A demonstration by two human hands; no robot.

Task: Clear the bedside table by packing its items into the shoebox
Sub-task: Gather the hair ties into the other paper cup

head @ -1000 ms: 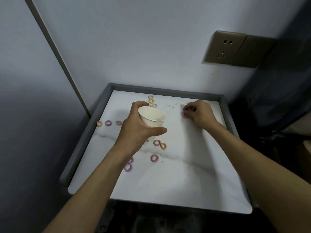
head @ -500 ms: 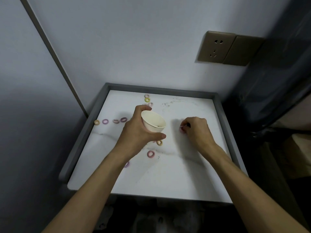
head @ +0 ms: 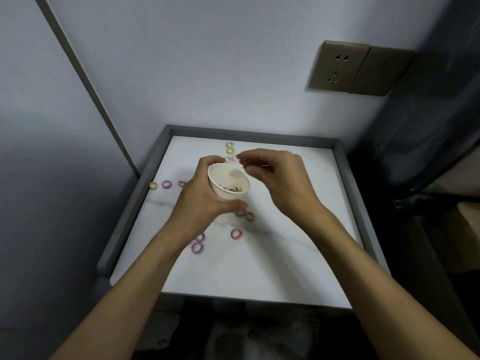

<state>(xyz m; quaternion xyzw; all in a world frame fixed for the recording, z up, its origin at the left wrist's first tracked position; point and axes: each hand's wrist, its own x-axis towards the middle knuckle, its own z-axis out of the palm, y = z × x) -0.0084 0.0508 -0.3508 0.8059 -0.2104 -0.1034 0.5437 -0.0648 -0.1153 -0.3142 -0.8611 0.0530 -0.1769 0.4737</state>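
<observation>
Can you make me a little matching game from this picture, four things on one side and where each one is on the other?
1. cup
2. yellow-green ring
3. wall socket
4. tan ring

a. on the wall, upper right
b. held in the left hand
c. near the back rim of the table
d. beside the table's left rim

Pairs: 1-b, 2-c, 3-a, 4-d.

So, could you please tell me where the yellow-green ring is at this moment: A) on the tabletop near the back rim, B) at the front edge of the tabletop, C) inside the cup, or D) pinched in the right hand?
A: the yellow-green ring lies flat on the tabletop at its far side, beyond the cup that the left hand grips.
</observation>
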